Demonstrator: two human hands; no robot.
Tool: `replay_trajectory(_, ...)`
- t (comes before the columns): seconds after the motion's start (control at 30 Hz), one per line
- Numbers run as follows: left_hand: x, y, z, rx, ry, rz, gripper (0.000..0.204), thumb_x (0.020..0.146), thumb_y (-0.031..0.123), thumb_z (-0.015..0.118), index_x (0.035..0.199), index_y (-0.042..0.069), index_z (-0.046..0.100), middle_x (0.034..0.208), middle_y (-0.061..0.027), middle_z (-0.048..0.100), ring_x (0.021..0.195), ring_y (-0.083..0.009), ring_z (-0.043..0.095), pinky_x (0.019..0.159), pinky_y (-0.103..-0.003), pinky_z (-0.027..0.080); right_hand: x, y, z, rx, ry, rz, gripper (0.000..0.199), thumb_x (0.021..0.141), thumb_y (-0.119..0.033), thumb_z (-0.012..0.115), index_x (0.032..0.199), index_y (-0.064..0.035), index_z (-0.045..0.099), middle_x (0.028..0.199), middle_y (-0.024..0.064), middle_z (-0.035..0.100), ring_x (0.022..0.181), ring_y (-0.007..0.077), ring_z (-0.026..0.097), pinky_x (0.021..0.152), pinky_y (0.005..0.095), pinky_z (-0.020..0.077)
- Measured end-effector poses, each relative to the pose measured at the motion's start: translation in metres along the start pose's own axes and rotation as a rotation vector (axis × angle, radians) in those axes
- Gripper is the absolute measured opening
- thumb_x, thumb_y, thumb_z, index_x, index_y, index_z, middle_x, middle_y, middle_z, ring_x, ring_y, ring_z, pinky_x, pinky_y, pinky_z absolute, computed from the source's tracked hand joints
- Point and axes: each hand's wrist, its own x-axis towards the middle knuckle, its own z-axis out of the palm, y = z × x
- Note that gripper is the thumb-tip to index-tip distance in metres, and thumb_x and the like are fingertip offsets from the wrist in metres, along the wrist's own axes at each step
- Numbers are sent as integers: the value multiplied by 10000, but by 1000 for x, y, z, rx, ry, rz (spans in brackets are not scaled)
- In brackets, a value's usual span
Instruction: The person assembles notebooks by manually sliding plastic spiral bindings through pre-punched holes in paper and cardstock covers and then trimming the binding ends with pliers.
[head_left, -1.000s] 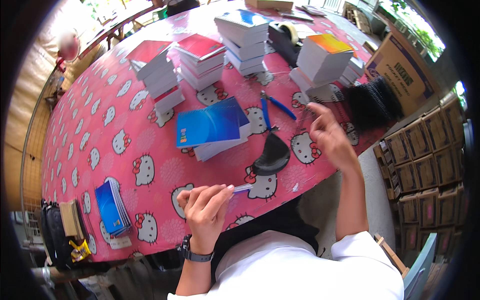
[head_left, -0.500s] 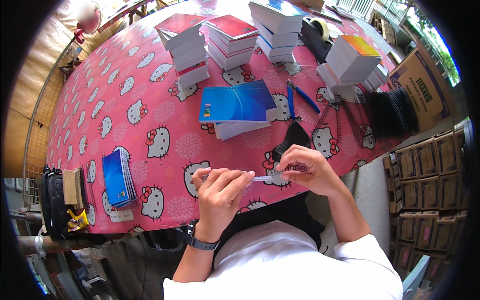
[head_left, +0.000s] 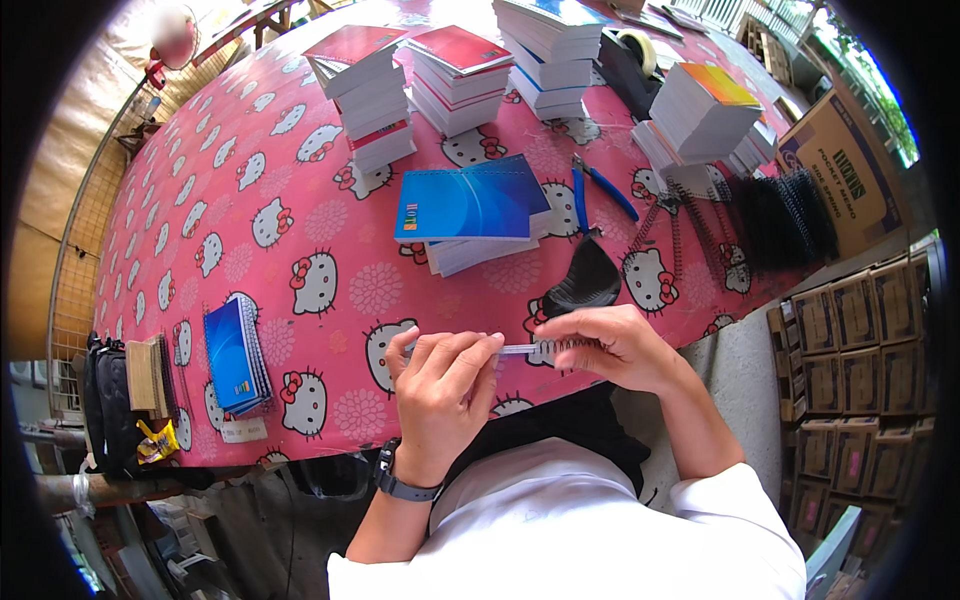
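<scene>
My left hand, with a dark watch on its wrist, grips a thin memo pad seen edge-on at the table's near edge. Most of the pad is hidden behind the fingers. From the right, my right hand has its fingers bent around a dark spiral wire coil, whose end lies at the pad's right edge. How many turns pass through the pad is too small to tell. Just beyond my right hand sits a black curved tray-like piece. Blue-handled pliers rest farther back.
Blue-covered pads lie mid-table. Behind stand stacks with red covers, blue covers and a yellow-orange cover. Loose black coils heap at right by a cardboard box. Spiral-bound blue notebooks and a black bag are left.
My right hand's fingers have rolled from a raised pinch to a flatter, straighter position over the coil. My left hand keeps its hold on the pad. The view has shifted slightly.
</scene>
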Motion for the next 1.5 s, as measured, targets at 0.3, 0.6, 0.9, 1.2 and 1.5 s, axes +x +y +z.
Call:
replay_trajectory(0.3,2,13,15,-22,-102,54,272,731,222,763,976,175,655,910,21,627,863,-178,563,825,-359,311,-1,2,7,-4,92,45,418,855,-24,642,1257,-85,543,925,100,650,744,181,666,670,306,537)
replay_trajectory(0.6,5,17,7,-55,-153,29,218,743,230,755,940,188,672,892,40,637,889,-167,572,913,-394,278,-6,35,-20,-787,193,177,644,660,-341,825,1200,-94,577,1355,170,468,1228,362,415,1004,457,384)
replay_trajectory(0.9,1,-2,-3,-15,-151,-17,240,637,249,822,818,168,689,808,40,640,865,-166,586,985,-441,241,-13,35,-28,567,-68,41,710,700,-637,717,1073,-34,691,1149,171,636,1215,322,502,1028,471,361)
replay_trajectory(1.2,-9,-6,-5,-116,-107,10,355,621,263,841,898,180,635,755,71,630,831,-134,595,1015,-449,218,-4,22,-4,703,-152,-83,689,649,-607,727,957,10,716,1158,220,607,1115,324,571,943,415,419)
replay_trajectory(1.5,-21,-9,0,-145,-15,0,587,623,301,848,1109,174,545,758,81,632,791,-102,603,1026,-445,210,7,1,7,201,-134,55,547,700,-527,738,979,-56,727,1134,229,609,1081,333,582,924,404,431)
